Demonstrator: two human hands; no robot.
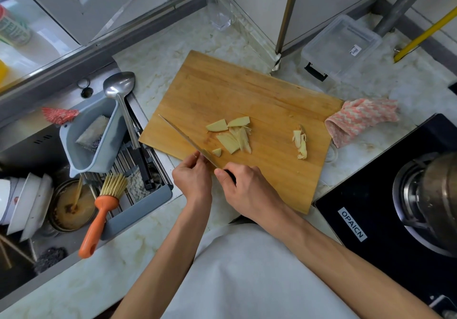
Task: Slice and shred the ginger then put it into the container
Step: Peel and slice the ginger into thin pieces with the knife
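Pale-yellow ginger slices (231, 134), flat, fibrous — loosely overlapping, wooden board (222, 91)

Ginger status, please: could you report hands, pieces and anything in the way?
Right hand grips knife; left hand touches blade. Ginger slices on board, unshredded. Container lidded, behind board.

The ginger slices (231, 135) were pale yellow on a honey-brown wooden cutting board (222, 91), beside a pink-and-white zigzag cloth (358, 118), an orange-handled brush (99, 217) with straw-coloured bristles, a grey-blue sink basket (91, 130) and a white, beige-veined marble desk (173, 44).
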